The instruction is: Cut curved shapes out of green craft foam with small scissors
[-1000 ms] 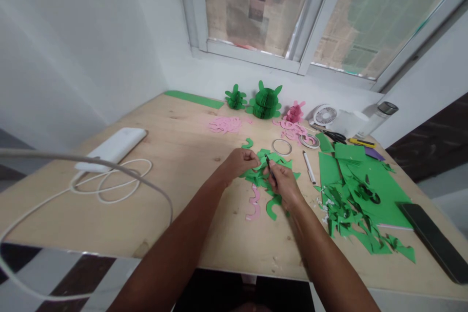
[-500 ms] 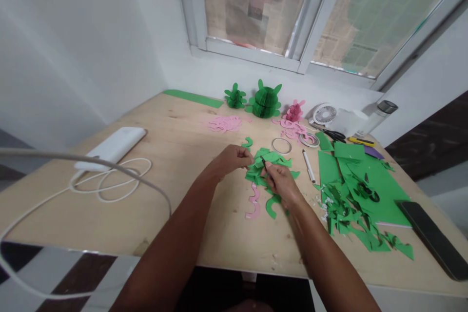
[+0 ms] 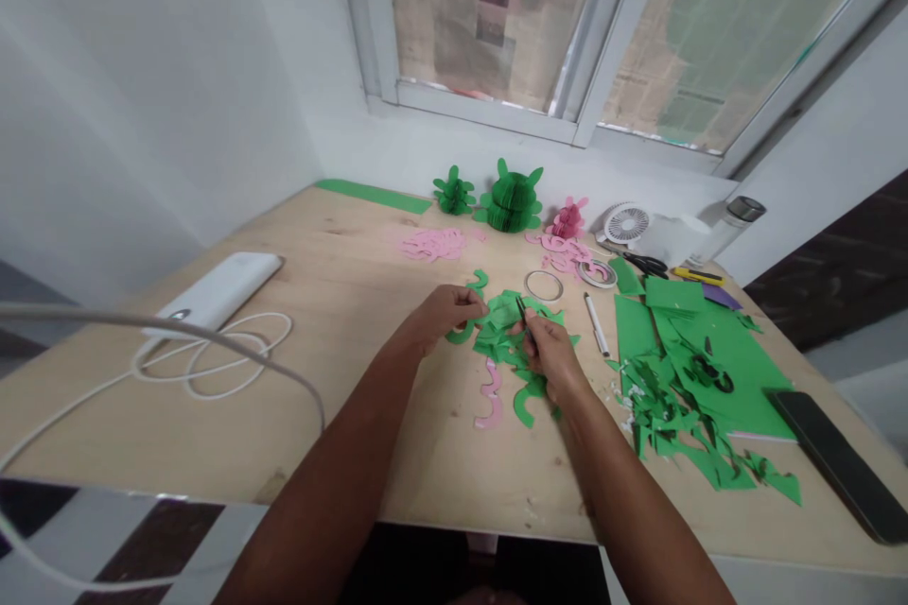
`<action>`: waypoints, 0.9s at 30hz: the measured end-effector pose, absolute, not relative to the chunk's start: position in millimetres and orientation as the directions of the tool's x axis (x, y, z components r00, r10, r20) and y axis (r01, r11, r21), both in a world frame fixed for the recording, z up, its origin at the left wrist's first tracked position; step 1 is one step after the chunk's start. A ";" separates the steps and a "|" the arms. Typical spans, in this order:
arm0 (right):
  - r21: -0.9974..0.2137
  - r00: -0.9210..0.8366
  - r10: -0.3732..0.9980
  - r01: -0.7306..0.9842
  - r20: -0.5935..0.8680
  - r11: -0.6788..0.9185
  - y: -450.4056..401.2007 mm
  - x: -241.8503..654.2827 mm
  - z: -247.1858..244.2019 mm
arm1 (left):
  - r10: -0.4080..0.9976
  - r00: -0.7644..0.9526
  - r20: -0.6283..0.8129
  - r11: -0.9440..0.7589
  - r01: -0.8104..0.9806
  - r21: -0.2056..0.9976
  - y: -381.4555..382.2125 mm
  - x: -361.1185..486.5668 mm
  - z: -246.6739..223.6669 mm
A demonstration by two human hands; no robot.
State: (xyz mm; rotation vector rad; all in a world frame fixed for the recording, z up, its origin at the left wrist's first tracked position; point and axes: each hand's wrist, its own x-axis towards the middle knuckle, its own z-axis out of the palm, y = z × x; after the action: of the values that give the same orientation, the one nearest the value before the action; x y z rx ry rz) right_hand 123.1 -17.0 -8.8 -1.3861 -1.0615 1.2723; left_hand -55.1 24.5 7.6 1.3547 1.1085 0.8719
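Paper figures (image 3: 515, 200) stand seemingly finished behind; loose green pieces (image 3: 497, 340) remain between our right hand (image 3: 549, 346), gripping a dark tool (image 3: 522, 308), and our left hand (image 3: 448, 310), whose hold, if any, we cannot tell.

Over the wooden tabletop (image 3: 361, 274), the left hand (image 3: 458, 310) pinches a green curl (image 3: 460, 335) beside a heap of green paper (image 3: 495, 347); the right hand (image 3: 551, 350) holds a slim dark tool (image 3: 523, 309). A white pen (image 3: 597, 326) lies rightward; paper figures (image 3: 512, 204) stand near the wall (image 3: 426, 129).
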 end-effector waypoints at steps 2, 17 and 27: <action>-0.983 0.105 0.977 -0.032 -0.183 -0.180 -16.4 123.3 -9.5 | 0.954 0.283 -0.102 0.072 0.116 0.991 24.8 -52.3 5.3; -0.979 0.201 0.967 -0.160 -0.155 -0.124 -16.4 124.4 -6.2 | 0.992 0.127 -0.024 -0.021 0.342 0.940 32.3 -42.0 -18.1; -0.976 0.256 0.958 -0.202 -0.132 -0.080 -16.8 127.0 -2.7 | 0.988 -0.103 0.111 0.031 0.854 0.520 38.1 -53.5 -13.4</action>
State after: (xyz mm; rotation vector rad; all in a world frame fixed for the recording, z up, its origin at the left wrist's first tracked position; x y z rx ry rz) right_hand 127.0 -16.8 -2.7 -1.2605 -0.8186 1.1663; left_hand -53.5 38.1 -13.4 1.8887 2.0306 0.6855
